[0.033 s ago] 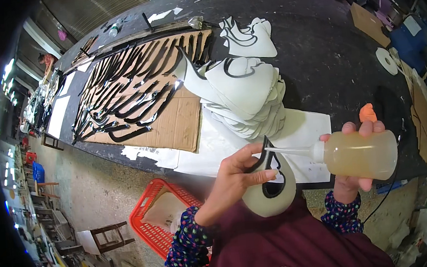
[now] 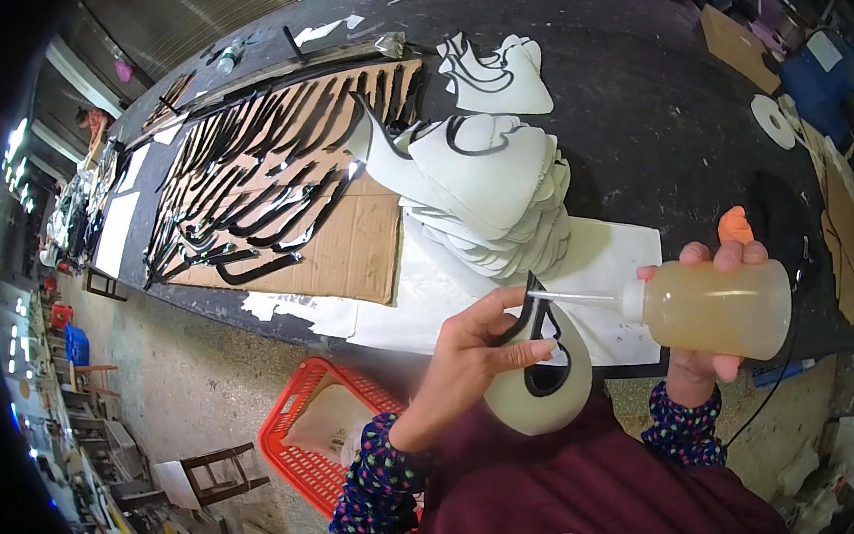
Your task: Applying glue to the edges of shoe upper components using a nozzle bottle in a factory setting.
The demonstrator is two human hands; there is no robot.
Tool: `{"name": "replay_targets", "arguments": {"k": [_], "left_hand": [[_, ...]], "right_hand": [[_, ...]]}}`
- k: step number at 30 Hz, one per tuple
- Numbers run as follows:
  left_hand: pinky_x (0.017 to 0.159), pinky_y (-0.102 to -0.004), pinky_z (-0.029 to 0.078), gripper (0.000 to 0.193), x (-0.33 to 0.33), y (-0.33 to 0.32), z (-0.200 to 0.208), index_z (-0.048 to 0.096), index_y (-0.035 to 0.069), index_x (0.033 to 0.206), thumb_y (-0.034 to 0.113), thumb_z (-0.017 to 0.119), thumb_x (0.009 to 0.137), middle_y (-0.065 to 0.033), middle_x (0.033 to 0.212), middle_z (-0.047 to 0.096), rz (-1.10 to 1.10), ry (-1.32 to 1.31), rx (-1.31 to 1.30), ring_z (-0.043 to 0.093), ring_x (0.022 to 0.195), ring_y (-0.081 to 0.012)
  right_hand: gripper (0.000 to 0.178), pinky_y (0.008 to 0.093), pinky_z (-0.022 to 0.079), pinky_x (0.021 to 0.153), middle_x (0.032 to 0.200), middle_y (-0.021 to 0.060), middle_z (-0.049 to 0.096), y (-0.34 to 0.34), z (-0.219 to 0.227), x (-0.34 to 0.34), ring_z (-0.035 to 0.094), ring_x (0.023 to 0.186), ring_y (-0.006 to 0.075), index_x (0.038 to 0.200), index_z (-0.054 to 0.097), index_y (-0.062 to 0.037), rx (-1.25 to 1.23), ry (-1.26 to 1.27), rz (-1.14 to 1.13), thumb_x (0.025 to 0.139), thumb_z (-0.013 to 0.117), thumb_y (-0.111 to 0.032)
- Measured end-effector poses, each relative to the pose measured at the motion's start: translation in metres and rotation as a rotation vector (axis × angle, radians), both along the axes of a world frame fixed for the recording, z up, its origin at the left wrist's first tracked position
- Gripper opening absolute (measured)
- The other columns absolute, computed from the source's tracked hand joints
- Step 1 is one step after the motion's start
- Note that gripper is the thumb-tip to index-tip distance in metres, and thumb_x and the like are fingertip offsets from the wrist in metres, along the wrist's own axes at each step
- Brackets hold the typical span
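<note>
My left hand (image 2: 474, 349) pinches a curved off-white padded piece (image 2: 537, 411) with black trim along its inner edge, held over my lap at the table's front. Wrapped around a clear squeeze bottle (image 2: 719, 309) of cloudy yellowish liquid, my right hand (image 2: 727, 254) keeps it tipped on its side. The bottle's thin nozzle points left, its tip at the black trim near the piece's pointed top. Just beyond, a stack of similar white pieces (image 2: 486, 187) rests on white paper (image 2: 621, 252). Black strips (image 2: 267, 214) lie in rows on cardboard (image 2: 370, 246) to the left.
A dark table (image 2: 633, 80) carries more trimmed white pieces (image 2: 503, 85) at the back, an orange object (image 2: 735, 226) and a white roll (image 2: 773, 122) at right. Below left stand a red plastic basket (image 2: 297, 458) and a wooden stool (image 2: 223, 476).
The bottle and my right hand have shifted very slightly left. My left hand and the padded piece look unmoved.
</note>
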State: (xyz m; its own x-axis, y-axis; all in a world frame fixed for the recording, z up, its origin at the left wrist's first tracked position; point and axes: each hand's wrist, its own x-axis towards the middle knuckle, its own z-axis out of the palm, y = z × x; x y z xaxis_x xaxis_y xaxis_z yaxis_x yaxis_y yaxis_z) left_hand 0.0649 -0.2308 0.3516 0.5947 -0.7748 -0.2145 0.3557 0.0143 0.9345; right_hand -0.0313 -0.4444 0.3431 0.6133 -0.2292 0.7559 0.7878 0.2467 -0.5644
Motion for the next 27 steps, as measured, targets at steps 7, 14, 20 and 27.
{"name": "replay_targets", "arguments": {"k": [7, 14, 20, 27], "left_hand": [[0.066, -0.0189, 0.042, 0.039, 0.001, -0.001, -0.005, 0.052, 0.004, 0.113, 0.002, 0.065, 0.077, -0.0016, 0.079, 0.061, -0.069, -0.028, 0.035, 0.052, 0.075, -0.0048], [0.067, -0.0198, 0.044, 0.038, 0.003, -0.004, -0.005, 0.052, 0.003, 0.112, 0.000, 0.065, 0.076, -0.0046, 0.082, 0.063, -0.027, 0.090, -0.015, 0.056, 0.076, -0.0072], [0.066, -0.0201, 0.047, 0.038, 0.003, -0.006, -0.003, 0.053, 0.003, 0.109, -0.001, 0.067, 0.074, -0.0054, 0.077, 0.064, -0.017, 0.086, 0.020, 0.059, 0.070, -0.0088], [0.067, -0.0208, 0.047, 0.038, 0.001, -0.007, -0.006, 0.053, 0.003, 0.109, -0.003, 0.066, 0.074, -0.0056, 0.079, 0.064, -0.003, 0.117, 0.011, 0.060, 0.071, -0.0098]], "right_hand": [[0.084, 0.0581, 0.041, 0.089, 0.119, -0.0009, 0.039, 0.001, -0.001, -0.005, 0.038, 0.117, 0.0257, 0.123, 0.029, -0.0141, 0.148, 0.040, -0.081, 0.058, 0.081, -0.031], [0.083, 0.0581, 0.041, 0.090, 0.116, -0.0014, 0.040, 0.000, -0.005, -0.007, 0.040, 0.113, 0.0260, 0.121, 0.028, -0.0138, 0.054, 0.028, 0.049, 0.059, 0.080, -0.031], [0.085, 0.0579, 0.040, 0.090, 0.113, -0.0013, 0.041, 0.002, -0.006, -0.011, 0.041, 0.113, 0.0252, 0.120, 0.030, -0.0154, 0.226, 0.075, -0.060, 0.055, 0.083, -0.027], [0.083, 0.0582, 0.040, 0.090, 0.117, 0.0034, 0.042, 0.002, -0.006, -0.010, 0.042, 0.113, 0.0283, 0.121, 0.030, -0.0157, 0.141, 0.043, -0.042, 0.057, 0.083, -0.024]]}}
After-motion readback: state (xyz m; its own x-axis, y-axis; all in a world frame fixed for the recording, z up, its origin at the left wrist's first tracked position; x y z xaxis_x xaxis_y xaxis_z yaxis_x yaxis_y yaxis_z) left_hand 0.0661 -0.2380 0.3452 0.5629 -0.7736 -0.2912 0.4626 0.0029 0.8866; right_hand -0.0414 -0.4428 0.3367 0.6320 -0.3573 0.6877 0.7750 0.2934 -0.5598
